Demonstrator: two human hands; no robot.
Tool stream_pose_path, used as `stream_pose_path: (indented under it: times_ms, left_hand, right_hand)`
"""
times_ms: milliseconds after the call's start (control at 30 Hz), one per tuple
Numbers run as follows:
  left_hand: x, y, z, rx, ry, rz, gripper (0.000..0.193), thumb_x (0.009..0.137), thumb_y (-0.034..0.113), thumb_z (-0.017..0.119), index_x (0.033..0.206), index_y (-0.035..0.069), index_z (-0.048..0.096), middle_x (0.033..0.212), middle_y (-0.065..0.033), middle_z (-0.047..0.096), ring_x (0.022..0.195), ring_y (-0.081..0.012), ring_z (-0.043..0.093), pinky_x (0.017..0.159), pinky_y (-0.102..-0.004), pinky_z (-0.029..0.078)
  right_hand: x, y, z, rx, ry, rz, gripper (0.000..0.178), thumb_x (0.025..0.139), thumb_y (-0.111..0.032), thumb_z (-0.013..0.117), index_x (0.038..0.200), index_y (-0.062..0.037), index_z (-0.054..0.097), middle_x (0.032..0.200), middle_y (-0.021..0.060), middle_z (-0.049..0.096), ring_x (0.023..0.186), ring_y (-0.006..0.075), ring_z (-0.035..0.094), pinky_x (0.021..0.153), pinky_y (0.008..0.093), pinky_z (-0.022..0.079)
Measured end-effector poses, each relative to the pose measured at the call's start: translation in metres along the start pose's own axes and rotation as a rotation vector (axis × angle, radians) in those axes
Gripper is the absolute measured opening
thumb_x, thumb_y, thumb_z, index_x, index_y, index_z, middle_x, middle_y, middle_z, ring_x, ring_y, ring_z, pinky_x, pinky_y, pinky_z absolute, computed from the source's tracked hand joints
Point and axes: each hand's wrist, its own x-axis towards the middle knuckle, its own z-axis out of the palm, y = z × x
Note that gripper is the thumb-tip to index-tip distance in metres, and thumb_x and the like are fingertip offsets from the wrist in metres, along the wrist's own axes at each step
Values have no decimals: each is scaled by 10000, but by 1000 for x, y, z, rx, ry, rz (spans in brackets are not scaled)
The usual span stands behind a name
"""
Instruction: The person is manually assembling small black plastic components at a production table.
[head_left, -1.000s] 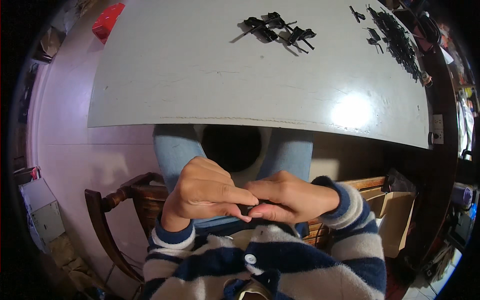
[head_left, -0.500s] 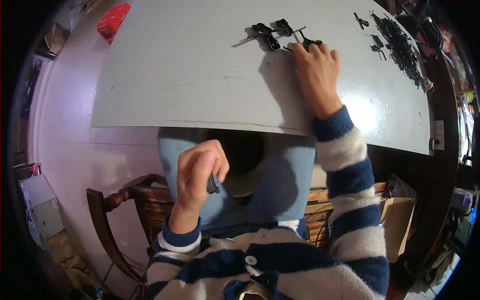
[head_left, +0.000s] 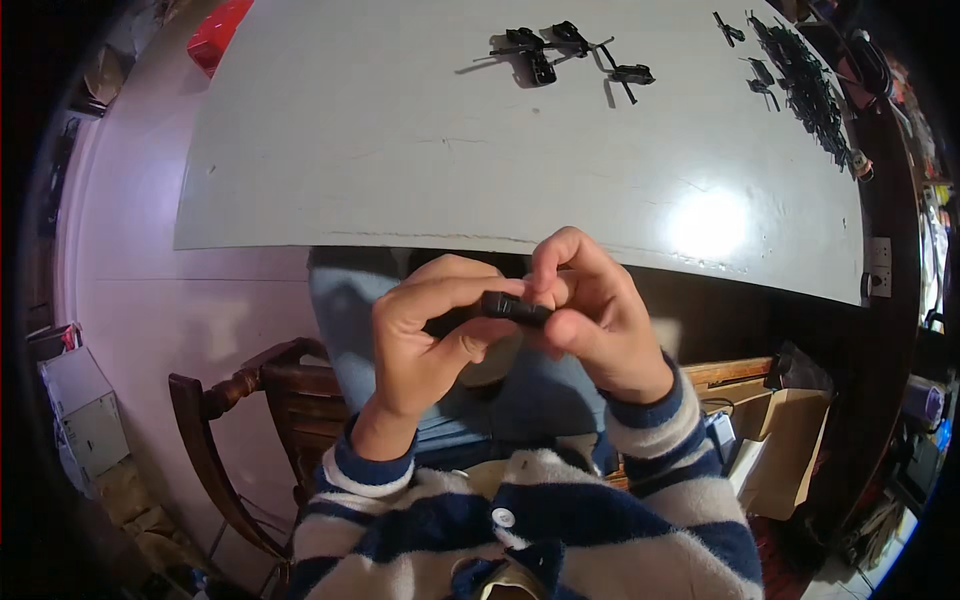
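Over my lap, just off the near table edge, both hands meet on a small black plastic part [head_left: 513,307]. My left hand [head_left: 415,335] pinches it between thumb and fingers from the left. From the right, the thumb and bent fingers of my right hand [head_left: 615,325] close on its other end. Fingers cover much of the part, so its full shape is hidden. Farther off on the table lie several similar black parts with thin rods: one small group [head_left: 540,66] and a single part [head_left: 632,75] to its right.
The grey table [head_left: 330,150] spans the view ahead. At its far right lies a long pile of black parts [head_left: 810,95], with a few loose ones beside it. A red box [head_left: 215,38] stands at the far left. A wooden chair [head_left: 300,400] and a cardboard box [head_left: 790,450] flank me.
My right hand has come back from the black parts on the table to meet my left. The left hand has risen slightly and turned, and the black part now sits between both.
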Motion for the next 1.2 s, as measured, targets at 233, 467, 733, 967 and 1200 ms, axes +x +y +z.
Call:
stream_pose_path:
  times_ms: [233, 467, 733, 967, 1200]
  left_hand:
    - [2, 24, 3, 446, 11, 257, 334, 646, 7, 714, 974, 11, 654, 805, -88, 595, 646, -158, 559, 526, -235, 435]
    - [-6, 18, 7, 558, -30, 309, 315, 674, 50, 707, 982, 7, 655, 800, -89, 620, 647, -166, 571, 551, -238, 450]
    - [-8, 15, 6, 554, -20, 285, 303, 674, 60, 718, 963, -7, 653, 790, -92, 615, 641, -160, 563, 545, -233, 452]
    - [3, 10, -10, 294, -140, 450, 372, 676, 196, 758, 948, -11, 612, 726, -82, 610, 597, -127, 567, 501, -206, 437]
    - [-4, 21, -5, 382, -34, 382, 289, 671, 263, 742, 762, 12, 633, 539, -54, 567, 444, -149, 540, 450, -217, 409]
  right_hand:
    - [-2, -9, 9, -328, 113, 9, 250, 749, -97, 689, 847, -48, 464, 860, 35, 537, 777, 93, 516, 704, 220, 427]
    - [-9, 10, 1, -67, 99, -16, 134, 772, -11, 635, 799, -39, 506, 907, 97, 588, 814, 135, 545, 735, 248, 447]
    - [-7, 9, -1, -32, 112, 37, 128, 776, -19, 635, 777, -39, 508, 841, 84, 590, 767, 113, 554, 687, 225, 459]
    - [-1, -10, 6, 154, -67, 297, 321, 875, -298, 539, 965, -6, 442, 726, 68, 557, 584, 133, 586, 506, 201, 449]
    - [-12, 9, 10, -67, 50, 154, 402, 831, -407, 570, 930, -36, 453, 765, 34, 533, 534, 55, 437, 473, 174, 336]
